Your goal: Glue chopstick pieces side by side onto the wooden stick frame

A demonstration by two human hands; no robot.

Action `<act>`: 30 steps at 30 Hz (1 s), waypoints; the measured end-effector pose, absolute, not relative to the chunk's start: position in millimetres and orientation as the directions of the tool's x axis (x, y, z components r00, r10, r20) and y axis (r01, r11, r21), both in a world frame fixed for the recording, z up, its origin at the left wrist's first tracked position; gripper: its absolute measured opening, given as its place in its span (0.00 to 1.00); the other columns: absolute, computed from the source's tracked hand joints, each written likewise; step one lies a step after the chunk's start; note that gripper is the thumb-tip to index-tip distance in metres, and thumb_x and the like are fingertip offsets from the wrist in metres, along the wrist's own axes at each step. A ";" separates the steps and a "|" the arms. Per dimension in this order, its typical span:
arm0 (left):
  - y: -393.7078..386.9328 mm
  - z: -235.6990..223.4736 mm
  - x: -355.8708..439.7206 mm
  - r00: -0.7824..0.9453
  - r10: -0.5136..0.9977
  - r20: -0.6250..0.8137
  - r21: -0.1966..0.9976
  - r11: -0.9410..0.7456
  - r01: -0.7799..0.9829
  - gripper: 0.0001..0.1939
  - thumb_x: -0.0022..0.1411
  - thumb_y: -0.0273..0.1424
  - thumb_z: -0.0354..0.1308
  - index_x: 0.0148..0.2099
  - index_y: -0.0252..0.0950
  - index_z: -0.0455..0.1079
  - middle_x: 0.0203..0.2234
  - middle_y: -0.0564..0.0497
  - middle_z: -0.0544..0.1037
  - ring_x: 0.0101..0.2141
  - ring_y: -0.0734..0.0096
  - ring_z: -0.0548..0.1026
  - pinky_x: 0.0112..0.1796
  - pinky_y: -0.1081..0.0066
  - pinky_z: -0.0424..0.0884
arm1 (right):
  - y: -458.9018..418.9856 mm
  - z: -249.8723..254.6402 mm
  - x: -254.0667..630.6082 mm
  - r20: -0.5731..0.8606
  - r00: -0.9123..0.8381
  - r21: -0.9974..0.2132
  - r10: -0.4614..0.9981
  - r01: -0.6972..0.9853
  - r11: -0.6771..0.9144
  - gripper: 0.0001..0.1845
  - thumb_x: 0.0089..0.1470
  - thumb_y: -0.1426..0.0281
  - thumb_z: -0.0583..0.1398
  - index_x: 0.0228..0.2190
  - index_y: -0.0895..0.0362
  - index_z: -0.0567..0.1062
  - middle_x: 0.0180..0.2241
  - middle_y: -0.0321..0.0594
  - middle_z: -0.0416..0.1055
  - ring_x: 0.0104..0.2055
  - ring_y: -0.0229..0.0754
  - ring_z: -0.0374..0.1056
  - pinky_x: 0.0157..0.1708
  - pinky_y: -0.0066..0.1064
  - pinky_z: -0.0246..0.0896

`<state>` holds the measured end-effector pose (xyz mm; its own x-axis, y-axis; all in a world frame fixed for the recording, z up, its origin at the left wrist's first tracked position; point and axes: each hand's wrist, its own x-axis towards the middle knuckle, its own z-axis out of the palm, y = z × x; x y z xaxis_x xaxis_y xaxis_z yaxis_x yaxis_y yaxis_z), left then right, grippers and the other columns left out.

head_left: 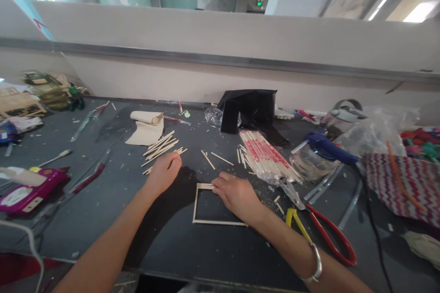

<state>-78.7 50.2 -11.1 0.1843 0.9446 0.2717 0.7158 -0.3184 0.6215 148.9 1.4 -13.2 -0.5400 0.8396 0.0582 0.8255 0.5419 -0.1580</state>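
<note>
A square frame of thin wooden sticks (195, 203) lies flat on the dark table. My right hand (237, 194), with a silver bangle on its wrist, covers the frame's right part. Its bent fingers press together on the far edge, where sticks lie side by side. My left hand (167, 169) is curled at the near right end of a pile of loose wooden sticks (158, 149). Its fingertips are partly hidden, so what they hold, if anything, cannot be made out. A few separate sticks (222, 159) lie beyond the frame.
Red-handled pliers (333, 233) and a yellow-handled tool (297, 224) lie right, near a blue glue gun (328, 146) and bagged sticks (264, 155). A black phone-like slab (229, 116) stands behind. Left are a cloth roll (147, 128) and a magenta device (34, 190).
</note>
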 end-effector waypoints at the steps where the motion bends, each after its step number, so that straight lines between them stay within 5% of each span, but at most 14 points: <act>1: 49.3 -10.8 -76.6 0.161 0.946 0.281 0.642 -0.309 0.702 0.13 0.59 0.27 0.41 0.22 0.38 0.52 0.18 0.56 0.60 0.23 0.73 0.61 0.26 0.72 0.55 | 1.2 -14.5 148.7 0.067 -0.535 -0.152 0.842 0.829 0.539 0.09 0.62 0.70 0.52 0.34 0.56 0.72 0.35 0.38 0.70 0.39 0.38 0.68 0.32 0.25 0.56; 5: 43.7 -9.3 -67.2 0.086 0.947 0.310 0.664 -0.280 0.693 0.16 0.63 0.33 0.42 0.22 0.38 0.51 0.16 0.58 0.55 0.21 0.75 0.58 0.25 0.72 0.52 | 2.3 -17.7 150.5 0.154 -0.520 -0.185 0.840 0.820 0.541 0.10 0.62 0.71 0.52 0.38 0.54 0.73 0.35 0.39 0.70 0.38 0.39 0.68 0.33 0.26 0.57; 8: 39.5 -11.0 -63.3 0.041 0.934 0.356 0.649 -0.279 0.708 0.19 0.62 0.38 0.48 0.22 0.38 0.49 0.16 0.59 0.52 0.20 0.76 0.55 0.24 0.73 0.51 | 5.3 -14.5 155.6 0.323 -0.459 -0.318 0.828 0.771 0.552 0.12 0.63 0.71 0.50 0.39 0.54 0.73 0.36 0.40 0.71 0.39 0.39 0.68 0.38 0.27 0.59; 12: 31.5 -11.1 -58.5 0.056 0.890 0.453 0.595 -0.349 0.724 0.20 0.59 0.31 0.51 0.20 0.38 0.43 0.14 0.60 0.50 0.18 0.77 0.53 0.23 0.73 0.51 | 8.5 -6.7 162.2 0.484 -0.239 -0.570 0.842 0.644 0.511 0.10 0.62 0.69 0.52 0.37 0.55 0.73 0.34 0.39 0.72 0.37 0.38 0.68 0.39 0.27 0.61; 14: 24.7 -4.7 -51.4 0.194 0.823 0.534 0.499 -0.492 0.714 0.19 0.59 0.28 0.49 0.20 0.38 0.45 0.14 0.58 0.56 0.19 0.76 0.58 0.25 0.72 0.56 | 8.4 -5.0 162.8 0.495 -0.181 -0.641 0.850 0.584 0.498 0.08 0.61 0.68 0.54 0.35 0.55 0.73 0.32 0.37 0.73 0.34 0.37 0.69 0.35 0.26 0.62; 16: 17.3 5.6 -39.9 0.426 0.678 0.599 0.344 -0.698 0.628 0.15 0.62 0.28 0.49 0.22 0.37 0.56 0.21 0.54 0.71 0.28 0.73 0.70 0.37 0.69 0.64 | 7.7 -5.5 161.8 0.512 -0.156 -0.672 0.845 0.540 0.507 0.08 0.61 0.68 0.55 0.35 0.55 0.73 0.30 0.36 0.73 0.31 0.36 0.68 0.33 0.26 0.62; 17: 14.2 10.9 -33.0 0.557 0.579 0.596 0.243 -0.791 0.562 0.10 0.63 0.28 0.50 0.27 0.37 0.63 0.32 0.51 0.77 0.39 0.69 0.73 0.46 0.65 0.63 | 7.2 -6.4 161.3 0.532 -0.137 -0.682 0.835 0.516 0.519 0.08 0.61 0.68 0.54 0.35 0.55 0.73 0.29 0.35 0.72 0.29 0.36 0.68 0.32 0.27 0.62; 18: 11.8 15.5 -26.0 0.618 0.517 0.592 0.156 -0.826 0.542 0.06 0.63 0.29 0.50 0.37 0.37 0.68 0.44 0.49 0.77 0.50 0.64 0.69 0.54 0.60 0.57 | 6.9 -7.4 161.0 0.556 -0.103 -0.694 0.825 0.488 0.529 0.09 0.61 0.68 0.54 0.36 0.55 0.73 0.28 0.35 0.72 0.28 0.36 0.67 0.30 0.27 0.62; 21: 9.4 20.5 -8.6 0.699 0.409 0.587 -0.024 -0.854 0.520 0.20 0.65 0.31 0.50 0.58 0.34 0.60 0.60 0.45 0.64 0.63 0.60 0.51 0.61 0.55 0.42 | 5.9 -9.9 163.1 0.569 0.025 -0.769 0.822 0.371 0.521 0.12 0.62 0.68 0.51 0.42 0.55 0.72 0.26 0.34 0.69 0.23 0.35 0.64 0.25 0.27 0.62; 25: 10.0 12.1 -4.2 0.675 0.460 0.577 -0.020 -0.818 0.575 0.28 0.64 0.35 0.50 0.64 0.31 0.52 0.63 0.43 0.56 0.65 0.57 0.44 0.62 0.55 0.37 | 1.7 -9.9 169.1 0.530 0.006 -0.833 0.848 0.191 0.520 0.19 0.63 0.68 0.49 0.54 0.52 0.64 0.37 0.40 0.71 0.28 0.36 0.66 0.26 0.29 0.66; 30: 5.0 8.7 -14.7 0.679 0.462 0.571 0.030 -0.838 0.544 0.25 0.62 0.33 0.52 0.61 0.33 0.58 0.63 0.45 0.58 0.65 0.55 0.43 0.62 0.51 0.36 | -6.9 -6.8 165.9 0.558 -0.173 -0.784 0.811 0.211 0.584 0.33 0.55 0.68 0.57 0.60 0.50 0.54 0.49 0.44 0.66 0.42 0.42 0.68 0.35 0.33 0.70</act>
